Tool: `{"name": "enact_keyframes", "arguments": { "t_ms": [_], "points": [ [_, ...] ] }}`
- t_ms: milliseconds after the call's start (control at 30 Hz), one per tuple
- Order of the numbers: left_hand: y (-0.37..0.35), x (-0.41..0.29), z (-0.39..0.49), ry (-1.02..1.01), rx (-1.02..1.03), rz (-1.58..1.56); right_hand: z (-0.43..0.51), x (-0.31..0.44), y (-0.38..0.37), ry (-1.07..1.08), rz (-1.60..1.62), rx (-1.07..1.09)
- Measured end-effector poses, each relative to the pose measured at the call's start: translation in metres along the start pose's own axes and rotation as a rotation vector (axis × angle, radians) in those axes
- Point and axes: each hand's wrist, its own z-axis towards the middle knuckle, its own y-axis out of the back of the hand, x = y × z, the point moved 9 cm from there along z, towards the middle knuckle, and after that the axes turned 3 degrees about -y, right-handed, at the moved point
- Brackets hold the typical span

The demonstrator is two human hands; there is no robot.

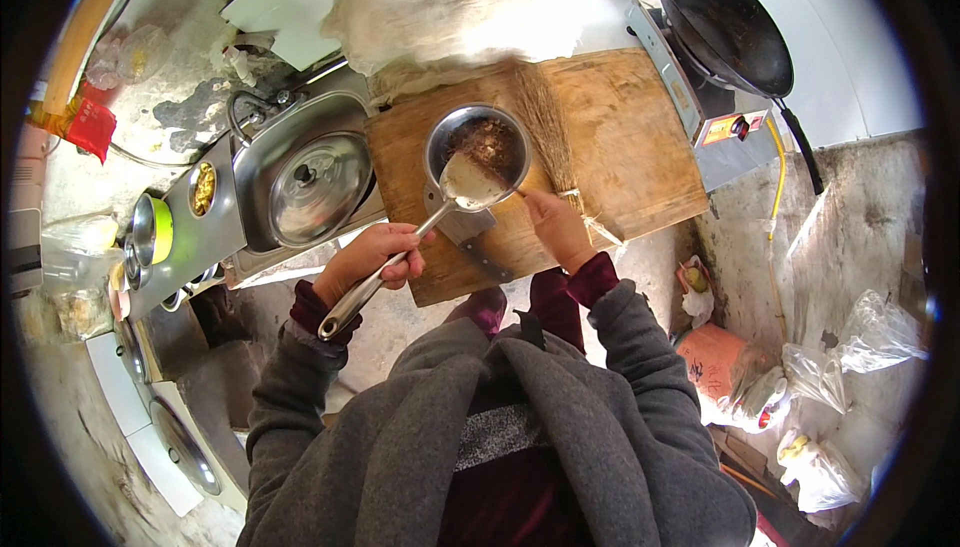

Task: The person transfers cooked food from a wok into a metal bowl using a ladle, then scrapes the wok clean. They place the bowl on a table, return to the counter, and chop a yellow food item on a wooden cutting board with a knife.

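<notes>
My left hand [375,258] grips the steel handle of a wok spatula [476,185]. Its broad head, coated with something pale, is over the lower part of a metal bowl [433,149]. Brown crumbly food [487,143] lies in the bowl. At the bowl's lower right rim, my right hand [556,224] has its fingers closed around a thin brown utensil, mostly hidden, that reaches into the bowl. A cleaver [466,230] with a black handle lies on the wooden cutting board [630,164], its blade partly under the bowl and spatula. Right of the bowl lies a straw brush [551,134].
A steel sink [251,209] on the left holds a large pot lid [319,187]. At the back right, a black wok [731,29] rests on a gas stove [679,82]. Beyond the board is a translucent plastic sheet [442,14]. Plastic bags [817,472] lie at the lower right.
</notes>
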Motion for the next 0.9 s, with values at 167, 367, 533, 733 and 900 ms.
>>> {"name": "enact_keyframes", "arguments": {
  "t_ms": [167,367,533,733,900],
  "points": [
    [0.001,0.001,-0.003,-0.008,0.011,-0.020,0.001,0.010,0.004,0.029,-0.009,-0.055],
    [0.003,0.001,-0.004,-0.021,0.004,0.013,0.006,0.005,0.008,-0.040,-0.163,-0.116],
    [0.003,0.003,-0.004,-0.011,0.005,-0.014,0.008,0.013,0.001,0.076,0.034,-0.066],
    [0.009,0.006,-0.009,-0.022,-0.044,-0.001,-0.005,0.008,0.013,0.007,-0.090,-0.099],
    [0.010,0.004,-0.011,-0.041,-0.055,0.021,-0.010,0.000,0.008,0.028,-0.033,0.006]
  ]
}}
